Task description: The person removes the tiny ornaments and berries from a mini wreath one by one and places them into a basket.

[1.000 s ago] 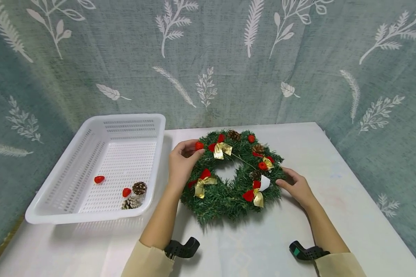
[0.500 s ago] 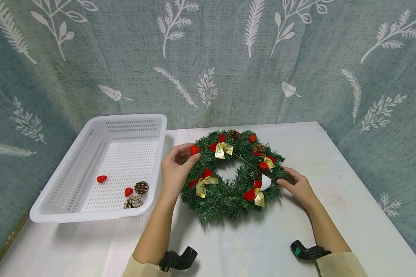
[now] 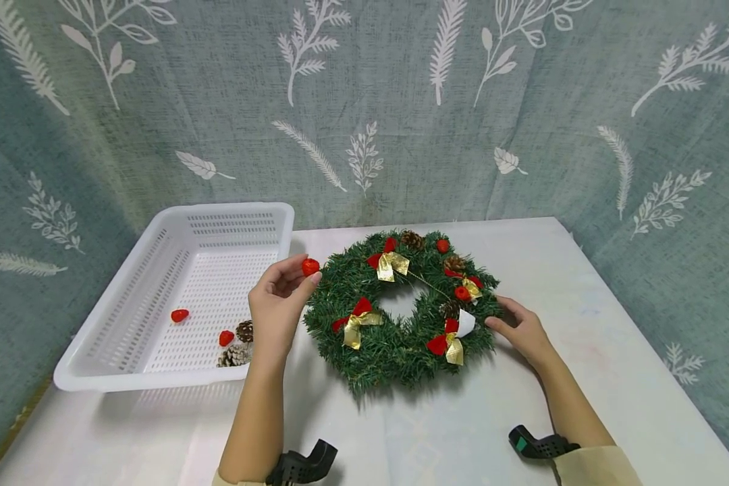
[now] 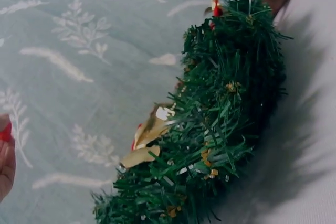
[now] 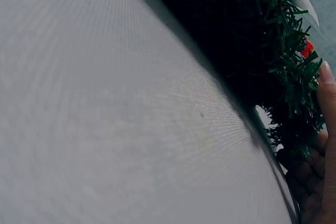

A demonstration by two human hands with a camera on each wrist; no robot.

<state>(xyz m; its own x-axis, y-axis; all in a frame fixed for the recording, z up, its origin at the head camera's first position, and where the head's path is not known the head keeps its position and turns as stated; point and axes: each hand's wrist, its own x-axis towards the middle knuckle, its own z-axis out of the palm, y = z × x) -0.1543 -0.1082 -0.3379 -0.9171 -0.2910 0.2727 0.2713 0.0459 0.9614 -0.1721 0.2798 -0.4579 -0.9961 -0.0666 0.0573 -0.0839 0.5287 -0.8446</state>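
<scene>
My left hand (image 3: 276,302) pinches a small red berry ornament (image 3: 310,266) between thumb and fingers, at the left edge of the green Christmas wreath (image 3: 395,354). In the left wrist view only part of that hand shows, at the left border. On the wreath sit pine cones, red berries and red-and-gold bows, such as one bow (image 3: 357,322) at its left. My right hand (image 3: 524,329) holds the wreath's right side, thumb on top and fingers curled at the outer edge, as the right wrist view also shows.
A white perforated plastic basket (image 3: 75,351) stands left of the wreath. Inside lie two red berries (image 3: 179,315) and two pine cones (image 3: 235,354), partly behind my left forearm. A patterned grey-green cloth (image 3: 395,155) hangs behind the white table (image 3: 437,439).
My left hand has moved left with the red berry, from over the wreath's upper left to its outer edge. The right hand stays at the wreath's right side.
</scene>
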